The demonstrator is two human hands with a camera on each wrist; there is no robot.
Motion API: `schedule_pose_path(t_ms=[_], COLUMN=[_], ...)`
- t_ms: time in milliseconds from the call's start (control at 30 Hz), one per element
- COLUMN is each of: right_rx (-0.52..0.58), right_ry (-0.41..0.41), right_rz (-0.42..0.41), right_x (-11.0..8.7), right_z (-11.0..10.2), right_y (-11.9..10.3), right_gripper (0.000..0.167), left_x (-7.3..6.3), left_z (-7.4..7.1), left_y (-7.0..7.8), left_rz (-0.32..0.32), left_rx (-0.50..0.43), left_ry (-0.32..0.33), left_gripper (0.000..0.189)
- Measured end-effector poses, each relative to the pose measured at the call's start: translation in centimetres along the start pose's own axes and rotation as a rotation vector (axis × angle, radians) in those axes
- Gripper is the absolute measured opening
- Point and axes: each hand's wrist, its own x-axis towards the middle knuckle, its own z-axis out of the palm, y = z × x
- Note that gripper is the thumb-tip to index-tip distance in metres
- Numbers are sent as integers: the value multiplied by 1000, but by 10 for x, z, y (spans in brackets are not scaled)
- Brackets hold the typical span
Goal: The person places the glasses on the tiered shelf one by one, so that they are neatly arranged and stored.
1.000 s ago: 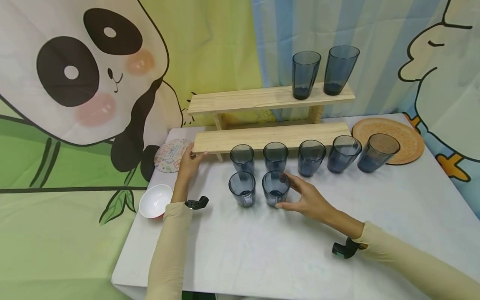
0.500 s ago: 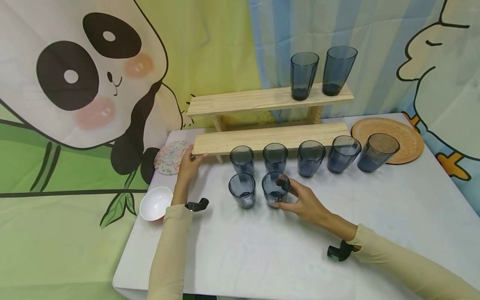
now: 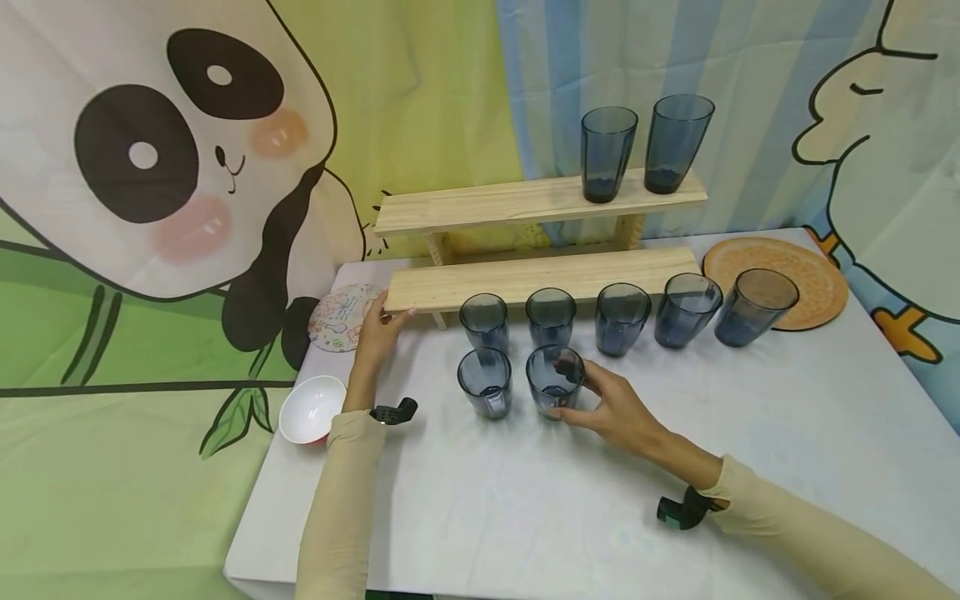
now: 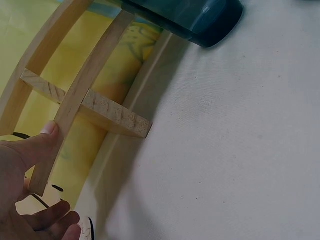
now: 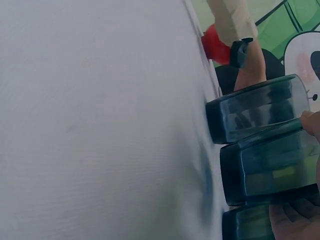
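Note:
My left hand (image 3: 377,333) grips the left end of the lower board of a two-tier wooden shelf (image 3: 525,279). In the left wrist view its thumb lies against the board's front edge (image 4: 70,117). With thumb and fingers around its right side, my right hand (image 3: 618,410) holds a blue-tinted drinking glass (image 3: 551,392), upright on the white table. Close to its left stands a matching glass (image 3: 483,387). Behind them, several more glasses (image 3: 622,321) form a row before the shelf. The right wrist view shows the held glass (image 5: 265,170) from the side, with only part of the hand visible.
Two tall blue glasses (image 3: 607,158) stand at the right of the upper tier. A round cork-coloured mat (image 3: 813,287) lies at the back right. Near the left table edge are a white bowl (image 3: 311,408) and a floral round mat (image 3: 341,318). Printed curtains hang behind the table.
The right hand and its glass have shifted very slightly to the right over the last half second. My left hand stays at the shelf's end, and the other glasses keep their places.

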Motion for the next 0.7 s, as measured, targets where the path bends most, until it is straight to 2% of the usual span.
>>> schedule_pose_path(t_ms=[300,500,700], right_rx=[-33,-65,-104], right_ry=[10,4,10], right_rz=[-36,-24,-11], right_x=[3,12,36], right_z=[-11,-29,-53], right_y=[-25,-58,-96], right_gripper=[74,73,68], left_x=[0,0,0], left_z=[0,1,1], left_y=[0,-1,0], left_rz=[6,1,-21], left_rx=[-3,0,17], left_ry=[1,1,2], left_gripper=[79,78,81])
